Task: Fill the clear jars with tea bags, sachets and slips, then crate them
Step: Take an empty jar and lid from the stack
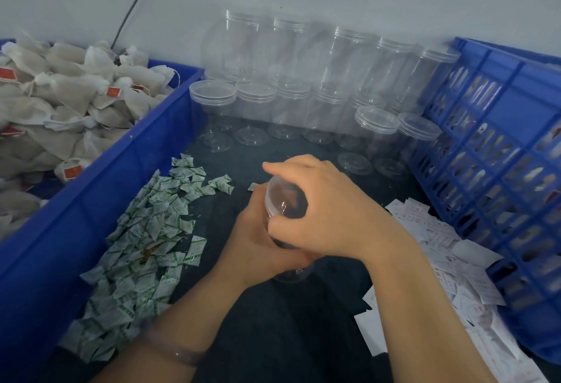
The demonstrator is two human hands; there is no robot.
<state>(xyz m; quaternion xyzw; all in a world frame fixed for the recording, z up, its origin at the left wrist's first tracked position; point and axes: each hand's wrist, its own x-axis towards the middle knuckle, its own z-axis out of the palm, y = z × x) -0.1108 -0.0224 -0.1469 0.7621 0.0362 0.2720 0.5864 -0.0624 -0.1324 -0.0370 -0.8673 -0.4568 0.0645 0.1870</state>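
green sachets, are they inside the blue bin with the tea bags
No, the green sachets lie loose on the dark table, outside the blue bin holding the tea bags.

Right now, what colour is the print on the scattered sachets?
Green, on the small white sachets; head view.

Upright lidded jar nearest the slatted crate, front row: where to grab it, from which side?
Take the jar round its lid rim, coming from above and the near side. It stands upright, lid on; a neighbour jar crowds its left, the slatted crate its right, more jars behind. Only top and front look free.
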